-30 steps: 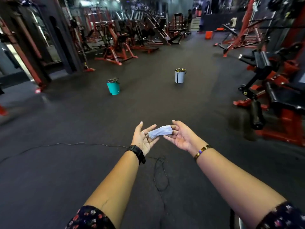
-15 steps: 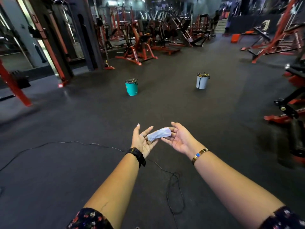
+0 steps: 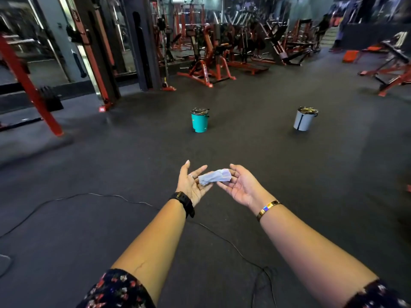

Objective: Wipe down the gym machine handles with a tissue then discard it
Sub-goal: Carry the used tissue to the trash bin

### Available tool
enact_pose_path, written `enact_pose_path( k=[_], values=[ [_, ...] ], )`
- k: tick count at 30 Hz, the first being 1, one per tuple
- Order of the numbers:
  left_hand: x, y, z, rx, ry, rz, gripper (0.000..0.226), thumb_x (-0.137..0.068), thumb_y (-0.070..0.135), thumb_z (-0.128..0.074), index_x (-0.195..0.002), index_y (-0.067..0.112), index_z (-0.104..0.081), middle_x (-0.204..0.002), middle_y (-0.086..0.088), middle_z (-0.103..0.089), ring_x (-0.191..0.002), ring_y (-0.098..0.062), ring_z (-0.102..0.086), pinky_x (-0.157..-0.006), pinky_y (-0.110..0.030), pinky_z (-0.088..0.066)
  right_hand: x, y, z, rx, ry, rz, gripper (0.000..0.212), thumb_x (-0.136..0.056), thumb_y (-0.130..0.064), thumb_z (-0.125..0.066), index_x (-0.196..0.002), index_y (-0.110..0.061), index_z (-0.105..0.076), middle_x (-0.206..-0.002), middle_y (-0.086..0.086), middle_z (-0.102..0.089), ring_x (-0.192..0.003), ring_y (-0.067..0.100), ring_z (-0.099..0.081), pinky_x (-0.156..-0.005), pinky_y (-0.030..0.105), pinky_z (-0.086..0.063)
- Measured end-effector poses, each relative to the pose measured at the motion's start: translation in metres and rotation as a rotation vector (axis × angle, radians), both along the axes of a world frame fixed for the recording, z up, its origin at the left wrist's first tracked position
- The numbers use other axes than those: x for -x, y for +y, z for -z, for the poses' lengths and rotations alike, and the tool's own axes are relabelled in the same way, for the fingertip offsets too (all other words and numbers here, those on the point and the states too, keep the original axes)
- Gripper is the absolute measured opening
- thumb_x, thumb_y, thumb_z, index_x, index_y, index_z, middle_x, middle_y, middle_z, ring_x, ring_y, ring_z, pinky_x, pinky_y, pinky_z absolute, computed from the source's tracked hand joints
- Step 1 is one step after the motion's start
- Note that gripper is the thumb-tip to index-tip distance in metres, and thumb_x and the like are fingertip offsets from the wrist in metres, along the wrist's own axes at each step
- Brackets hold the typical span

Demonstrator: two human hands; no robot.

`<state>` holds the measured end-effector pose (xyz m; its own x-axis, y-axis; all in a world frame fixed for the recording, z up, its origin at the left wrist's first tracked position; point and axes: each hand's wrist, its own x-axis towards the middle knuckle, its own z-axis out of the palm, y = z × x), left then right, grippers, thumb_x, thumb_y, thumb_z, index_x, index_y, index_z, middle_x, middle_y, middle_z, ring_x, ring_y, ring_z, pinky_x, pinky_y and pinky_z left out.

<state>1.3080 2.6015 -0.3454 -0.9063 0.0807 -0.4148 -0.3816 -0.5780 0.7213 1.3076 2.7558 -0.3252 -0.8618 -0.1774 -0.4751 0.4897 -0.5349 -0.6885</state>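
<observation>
Head view, mid-frame: our left hand (image 3: pixel 190 186), spread palm-up, touches one end of the tissue (image 3: pixel 214 177); our right hand (image 3: pixel 242 190) pinches the other. A teal bin (image 3: pixel 199 121) stands above.

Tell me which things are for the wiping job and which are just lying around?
For the job: tissue, between left hand and right hand; teal bin and white bin, either could take it; gym machines.
Just lying about: black cable.
</observation>
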Motion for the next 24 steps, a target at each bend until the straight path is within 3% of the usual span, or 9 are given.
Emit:
enact_pose_path(
  k=[8, 11, 24],
  values=[
    [0.102, -0.016, 0.002, -0.011, 0.007, -0.004, 0.064, -0.095, 0.060, -0.035, -0.122, 0.009, -0.061, -0.116, -0.017, -0.066, -0.102, -0.025, -0.064, -0.092, -0.035, -0.049, 0.103, -0.017, 0.002, 0.026, 0.004, 0.029, 0.021, -0.097, -0.021, -0.051, -0.107, -0.004, -0.057, -0.102, 0.019, -0.066, -0.096, 0.028, -0.066, -0.085, 0.040, -0.053],
    [0.150, -0.014, 0.006, -0.011, 0.004, -0.012, 0.063, -0.095, 0.060, -0.036, -0.122, 0.009, -0.062, -0.113, -0.017, -0.068, -0.099, -0.025, -0.065, -0.090, -0.034, -0.049, 0.152, -0.016, 0.007, 0.021, -0.007, 0.035, 0.026, -0.096, -0.023, -0.052, -0.113, -0.003, -0.057, -0.104, 0.019, -0.067, -0.096, 0.029, -0.066, -0.082, 0.040, -0.054],
    [0.406, 0.006, -0.014, -0.042, -0.028, -0.045, 0.066, -0.095, 0.062, -0.036, -0.123, 0.008, -0.062, -0.118, -0.018, -0.067, -0.105, -0.027, -0.065, -0.083, -0.034, -0.054, 0.411, 0.006, -0.011, 0.022, -0.035, 0.020, 0.033, -0.097, -0.028, -0.052, -0.117, -0.003, -0.057, -0.111, 0.020, -0.067, -0.102, 0.030, -0.066, -0.095, 0.042, -0.048]
  ],
)
